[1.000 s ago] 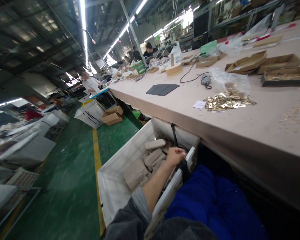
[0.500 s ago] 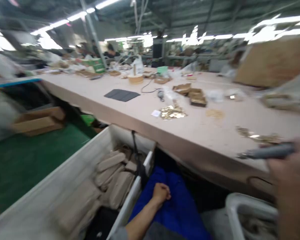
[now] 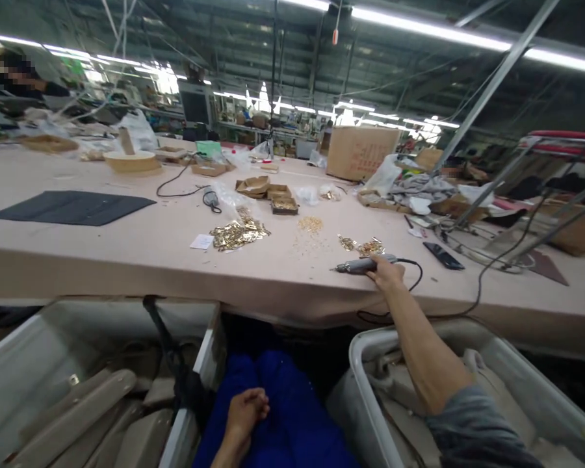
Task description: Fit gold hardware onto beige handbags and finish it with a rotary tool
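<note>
My right hand (image 3: 387, 273) is closed around the rear of a grey electric screwdriver (image 3: 355, 265), which lies on its side at the table's front edge with its bit pointing left. A black cord runs from its rear end. Just behind it are small gold metal pieces (image 3: 371, 247). My left hand (image 3: 246, 409) rests on my blue-clad lap with its fingers curled in, and I see nothing in it. A larger heap of gold metal pieces (image 3: 236, 235) lies farther left, beside a small white paper (image 3: 201, 242). Tiny gold bits (image 3: 311, 224) are scattered between the heaps.
A white bin (image 3: 202, 364) with beige bags stands at my left; another bin (image 3: 358, 364) with beige items stands at my right. On the table are a dark flat sheet (image 3: 73, 207), small open boxes (image 3: 283, 201), a phone (image 3: 443, 255) and a large carton (image 3: 361, 153).
The view has swung right and steadied. My right hand still holds the screwdriver, now down at the table surface. My left hand stays curled on my lap.
</note>
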Demonstrator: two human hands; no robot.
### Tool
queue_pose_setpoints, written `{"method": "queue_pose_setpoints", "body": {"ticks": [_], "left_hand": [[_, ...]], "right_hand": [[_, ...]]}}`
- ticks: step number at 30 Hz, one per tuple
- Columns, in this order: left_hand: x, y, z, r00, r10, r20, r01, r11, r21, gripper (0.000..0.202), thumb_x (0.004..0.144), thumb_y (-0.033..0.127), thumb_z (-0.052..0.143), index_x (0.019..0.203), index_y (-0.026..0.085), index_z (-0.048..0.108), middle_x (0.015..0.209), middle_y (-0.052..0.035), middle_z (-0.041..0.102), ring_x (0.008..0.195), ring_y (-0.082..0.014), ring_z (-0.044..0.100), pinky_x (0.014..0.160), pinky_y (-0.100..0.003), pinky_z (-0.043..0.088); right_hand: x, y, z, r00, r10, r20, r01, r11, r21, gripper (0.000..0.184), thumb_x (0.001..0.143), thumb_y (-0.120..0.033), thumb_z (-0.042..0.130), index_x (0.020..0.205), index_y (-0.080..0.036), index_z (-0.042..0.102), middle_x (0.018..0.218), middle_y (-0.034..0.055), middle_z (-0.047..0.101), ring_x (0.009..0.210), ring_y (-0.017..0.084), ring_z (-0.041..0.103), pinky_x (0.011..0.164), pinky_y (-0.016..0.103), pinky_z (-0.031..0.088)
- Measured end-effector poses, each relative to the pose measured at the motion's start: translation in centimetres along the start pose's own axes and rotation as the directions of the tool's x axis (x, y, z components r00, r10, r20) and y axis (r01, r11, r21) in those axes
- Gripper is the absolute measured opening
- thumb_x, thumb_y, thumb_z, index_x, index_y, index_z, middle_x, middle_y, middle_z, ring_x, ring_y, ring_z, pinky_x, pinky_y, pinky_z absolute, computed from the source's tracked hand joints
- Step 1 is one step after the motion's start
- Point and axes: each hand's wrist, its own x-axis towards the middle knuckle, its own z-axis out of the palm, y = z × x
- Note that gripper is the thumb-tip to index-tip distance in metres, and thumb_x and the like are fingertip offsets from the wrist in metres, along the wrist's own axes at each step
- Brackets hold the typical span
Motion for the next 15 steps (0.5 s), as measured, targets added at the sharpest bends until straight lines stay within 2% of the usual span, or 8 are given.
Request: {"method": "queue_pose_setpoints", "body": {"ticks": [4,6,8,11,13,15], "left_hand": [[-0.2,0.7,0.1,0.998,-0.039,0.046,0.039,0.999,-0.004,0.042,0.049,0.032,0.09,0.082,0.01,0.076,0.07,-0.012,0.077,0.056,-0.0215,0.069,0.054,-0.03,0.054],[-0.5,1.1,0.3,0.997,-0.063,0.033,0.063,0.998,-0.013,0.038,0.05,0.025,0.09,0.081,0.009,0.076,0.07,-0.0116,0.077,0.056,-0.021,0.069,0.054,-0.029,0.056],[-0.4,1.2,0.6,0.996,-0.09,0.013,0.091,0.996,-0.02,0.034,0.052,0.017,0.087,0.083,0.009,0.076,0.071,-0.0105,0.077,0.059,-0.0192,0.07,0.056,-0.027,0.057],[0.3,0.9,0.9,0.991,-0.133,0.022,0.134,0.991,-0.031,0.028,0.059,0.012,0.084,0.085,0.007,0.076,0.076,-0.0118,0.079,0.062,-0.0177,0.072,0.058,-0.024,0.059],[0.6,0.6,0.8,0.987,-0.158,0.031,0.159,0.987,-0.035,0.025,0.063,0.009,0.083,0.086,0.006,0.077,0.078,-0.0133,0.079,0.063,-0.0178,0.072,0.058,-0.023,0.06],[0.9,0.5,0.8,0.984,-0.171,0.041,0.173,0.985,-0.027,0.023,0.065,0.008,0.082,0.087,0.005,0.077,0.079,-0.0137,0.079,0.064,-0.0176,0.073,0.059,-0.022,0.061]], "right_hand": [[0.9,-1.2,-3.1,0.995,0.074,0.067,-0.057,0.974,-0.217,0.031,0.082,-0.018,0.085,0.096,-0.009,0.059,0.072,0.0117,0.069,0.065,0.027,0.073,0.056,0.038,0.066],[1.2,-1.6,-5.1,0.991,0.107,0.078,-0.081,0.956,-0.282,0.026,0.083,-0.018,0.084,0.092,-0.007,0.062,0.07,0.0141,0.07,0.062,0.026,0.073,0.053,0.034,0.065],[1.6,-1.6,-7.8,0.99,0.092,0.11,-0.052,0.945,-0.322,0.025,0.084,-0.022,0.084,0.09,-0.008,0.065,0.073,0.0136,0.072,0.061,0.022,0.073,0.055,0.03,0.065],[1.8,-0.6,-13.6,0.962,-0.11,0.249,0.205,0.894,-0.398,0.031,0.084,-0.039,0.084,0.087,-0.012,0.068,0.078,0.0117,0.075,0.059,0.019,0.072,0.053,0.025,0.062],[1.3,0.7,-18.7,0.928,-0.23,0.293,0.353,0.795,-0.493,0.038,0.084,-0.051,0.08,0.087,-0.014,0.07,0.078,0.0105,0.075,0.059,0.019,0.072,0.053,0.025,0.061],[0.6,2.6,-24.4,0.94,-0.232,0.251,0.341,0.655,-0.674,0.042,0.086,-0.056,0.074,0.09,-0.014,0.072,0.079,0.0104,0.075,0.068,0.022,0.074,0.063,0.029,0.062]]}}
